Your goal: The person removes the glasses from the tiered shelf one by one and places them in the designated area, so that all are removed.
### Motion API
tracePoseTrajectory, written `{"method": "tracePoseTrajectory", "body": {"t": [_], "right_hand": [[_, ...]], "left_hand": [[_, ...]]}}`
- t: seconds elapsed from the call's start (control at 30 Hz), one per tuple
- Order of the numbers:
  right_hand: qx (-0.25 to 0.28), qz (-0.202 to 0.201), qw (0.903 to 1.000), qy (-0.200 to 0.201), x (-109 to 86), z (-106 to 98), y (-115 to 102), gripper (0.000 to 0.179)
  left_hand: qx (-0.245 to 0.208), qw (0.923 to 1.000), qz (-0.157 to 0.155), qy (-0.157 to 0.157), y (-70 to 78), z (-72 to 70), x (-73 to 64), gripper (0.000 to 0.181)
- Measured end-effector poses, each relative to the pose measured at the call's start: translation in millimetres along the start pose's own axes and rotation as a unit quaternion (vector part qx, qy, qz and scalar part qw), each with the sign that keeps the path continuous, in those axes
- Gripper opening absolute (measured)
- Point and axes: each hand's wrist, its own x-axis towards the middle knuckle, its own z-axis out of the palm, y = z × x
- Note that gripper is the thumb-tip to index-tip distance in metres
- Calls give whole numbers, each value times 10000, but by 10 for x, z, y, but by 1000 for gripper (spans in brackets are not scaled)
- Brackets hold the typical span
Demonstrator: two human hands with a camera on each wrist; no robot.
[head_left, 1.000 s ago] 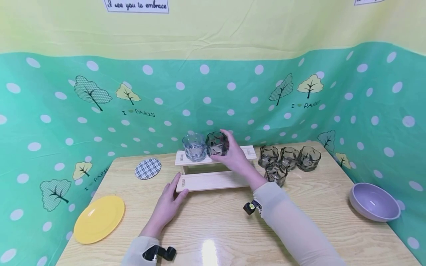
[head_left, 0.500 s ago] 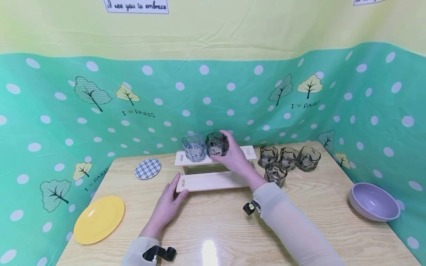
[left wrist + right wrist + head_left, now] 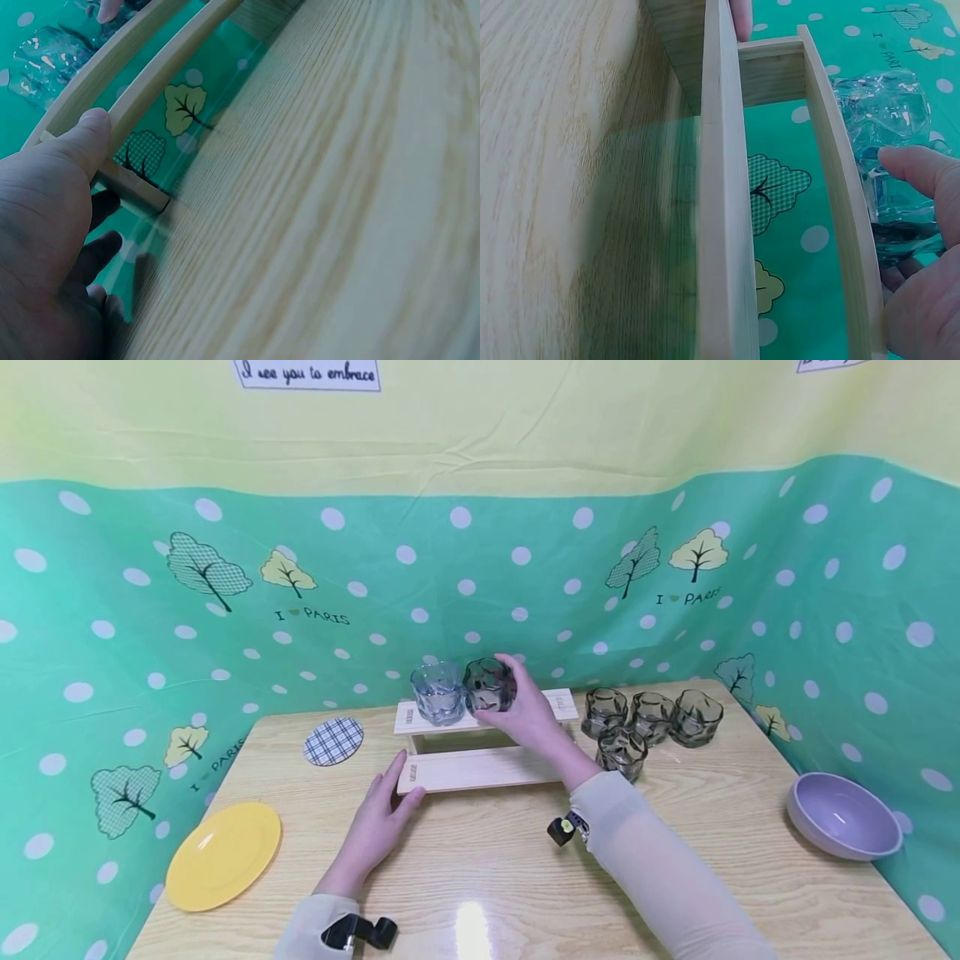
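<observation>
My right hand point(image 3: 531, 717) holds a dark smoky glass tumbler point(image 3: 484, 687), thumb at the near side and fingers round the far side. The tumbler stands upright on the upper step of a two-step wooden rack point(image 3: 480, 768). Just left of it on that step is a pale bluish glass tumbler point(image 3: 438, 695). At the rack's lower left corner, my left hand point(image 3: 372, 828) grips the wood with thumb in front and index finger along the end. The right wrist view shows the right thumb on the dark glass point(image 3: 907, 236), close behind the upper board.
Several smoky glass tumblers point(image 3: 652, 718) cluster right of the rack. A purple bowl point(image 3: 843, 817) sits at the right table edge. To the left are a checked round coaster point(image 3: 333, 742) and a yellow plate point(image 3: 223, 856). A green dotted cloth point(image 3: 420, 577) hangs behind the table.
</observation>
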Motion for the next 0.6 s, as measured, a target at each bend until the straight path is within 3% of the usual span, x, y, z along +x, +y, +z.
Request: {"method": "tracePoseTrajectory", "body": {"t": [0.6], "right_hand": [[245,268,9993,113,-74,-74,-70,112]], "left_hand": [[50,10000,-15,71,15,-5,-18,80]]}}
